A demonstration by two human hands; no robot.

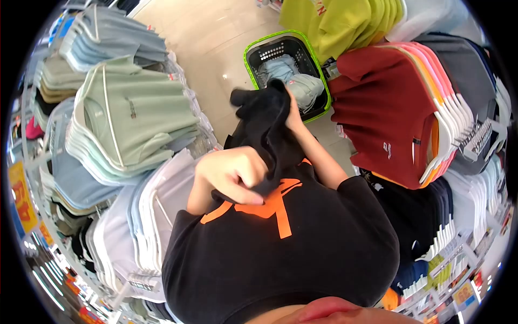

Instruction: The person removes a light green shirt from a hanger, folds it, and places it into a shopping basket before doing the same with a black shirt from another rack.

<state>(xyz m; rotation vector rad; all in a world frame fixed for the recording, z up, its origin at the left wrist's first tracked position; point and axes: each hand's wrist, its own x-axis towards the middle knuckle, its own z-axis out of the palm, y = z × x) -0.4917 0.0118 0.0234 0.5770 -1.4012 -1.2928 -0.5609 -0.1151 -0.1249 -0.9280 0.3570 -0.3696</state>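
Note:
A black garment hangs bunched and folded between my hands, in front of my chest. My right hand grips its upper right side, with most of its fingers hidden behind the cloth. Lower and to the left, my left hand is closed, fingers curled against the lower part of the garment and slightly blurred. Just beyond the cloth, a black basket with a bright green rim stands on the floor. Inside it lie a light blue garment and a pale grey-green one.
Racks of hanging shirts flank me closely. On the left hang sage green shirts and pale lilac ones. To the right are dark red shirts, with yellow-green ones beyond. A tiled floor runs between the racks.

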